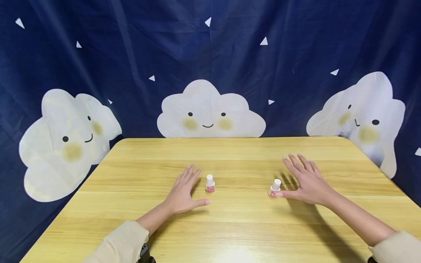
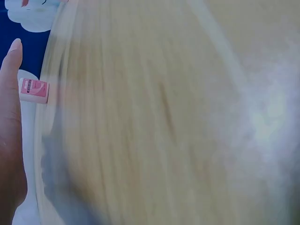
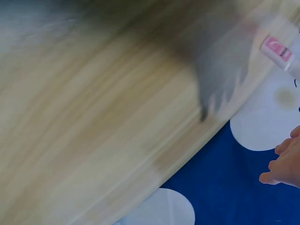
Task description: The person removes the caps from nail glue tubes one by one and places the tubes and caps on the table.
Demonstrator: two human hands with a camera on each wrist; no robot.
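Two small white-capped bottles with pink labels stand upright on the wooden table. The left bottle is just right of my left hand, whose fingers point away from me and whose thumb stretches toward the right, nothing held. My right hand hovers with fingers spread beside the right bottle, its thumb tip overlapping the bottle's lower right side in the head view. In the left wrist view a pink-labelled bottle shows beside the thumb. The right wrist view has a bottle near the upper right edge.
A light wooden table with rounded far corners fills the lower view. Behind it hangs a dark blue curtain printed with smiling white clouds and small white triangles. Shadows of both arms fall on the tabletop.
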